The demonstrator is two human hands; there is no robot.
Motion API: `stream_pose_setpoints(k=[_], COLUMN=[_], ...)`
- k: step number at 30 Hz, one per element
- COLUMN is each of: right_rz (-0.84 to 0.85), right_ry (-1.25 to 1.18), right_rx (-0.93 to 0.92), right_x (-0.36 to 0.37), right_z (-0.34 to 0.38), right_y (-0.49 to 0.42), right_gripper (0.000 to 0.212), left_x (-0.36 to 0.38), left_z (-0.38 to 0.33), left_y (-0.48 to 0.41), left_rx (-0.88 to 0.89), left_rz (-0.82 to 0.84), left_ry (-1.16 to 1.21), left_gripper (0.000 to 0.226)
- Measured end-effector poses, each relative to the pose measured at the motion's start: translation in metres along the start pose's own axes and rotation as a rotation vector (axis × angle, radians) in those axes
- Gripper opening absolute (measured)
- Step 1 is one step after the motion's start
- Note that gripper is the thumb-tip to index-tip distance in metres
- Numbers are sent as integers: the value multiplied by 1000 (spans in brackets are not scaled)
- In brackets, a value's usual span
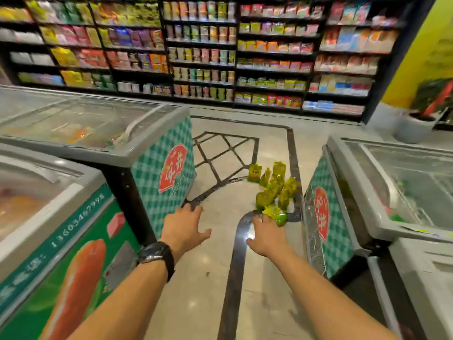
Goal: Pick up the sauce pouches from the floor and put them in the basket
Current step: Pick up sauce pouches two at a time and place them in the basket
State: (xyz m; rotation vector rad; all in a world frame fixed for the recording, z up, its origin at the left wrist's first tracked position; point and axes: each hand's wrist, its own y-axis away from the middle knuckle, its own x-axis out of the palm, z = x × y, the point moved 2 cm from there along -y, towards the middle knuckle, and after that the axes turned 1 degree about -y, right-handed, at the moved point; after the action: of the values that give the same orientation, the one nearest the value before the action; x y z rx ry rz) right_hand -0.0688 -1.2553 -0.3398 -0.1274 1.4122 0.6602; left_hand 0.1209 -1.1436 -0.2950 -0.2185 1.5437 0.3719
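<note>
Yellow-green sauce pouches (274, 187), about eight (one in the right hand (266, 235)).

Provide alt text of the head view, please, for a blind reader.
A person's right hand reaches the nearest of several yellow-green sauce pouches on a shop's polished floor between glass-topped chest freezers; the left hand hovers open.

The shiny pale floor (196, 285) has dark lines and one bright spot of light. Tall black shelves (201, 52) full of colourful packets fill the back, from 10 to 1 o'clock. A sausage-picture freezer (61, 241) stands at 8 o'clock, a green-checked freezer (157, 173) at 10 and a glass-topped freezer (382, 192) at 3. A yellow wall (426, 50) and a potted plant (416, 123) are at 2 o'clock.
</note>
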Motion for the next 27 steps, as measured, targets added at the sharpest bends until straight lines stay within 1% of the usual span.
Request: stream_pose_setpoints(k=[3,5,11,14,20,23,27], right_rz=[16,6,8,5,53,37,59], right_ry=[-30,-58,-103,-109,-162,-157,-207], right_rx=[65,109,290,334,363,369,396], right_x=[-6,-12,-35,-49,-75,-90,-97], right_z=[0,-5,-54,-86,-141,-164,-183], right_y=[-44,-74,-155,-212,-335,-392,-453], right_gripper=[72,74,64,60,72,67,63], left_x=[2,1,9,10,6,1,16], left_z=[5,7,-22,-44,-86,-105,-116], left_y=[-68,-115,-240,-314,-454,-514,-581], left_rx=[82,115,273,316,315,318,344], left_rz=[17,19,81,92,123,116,167], left_ry=[7,-3,-1,-4,-18,6,-14], left_gripper=[71,72,70,69,67,65,63])
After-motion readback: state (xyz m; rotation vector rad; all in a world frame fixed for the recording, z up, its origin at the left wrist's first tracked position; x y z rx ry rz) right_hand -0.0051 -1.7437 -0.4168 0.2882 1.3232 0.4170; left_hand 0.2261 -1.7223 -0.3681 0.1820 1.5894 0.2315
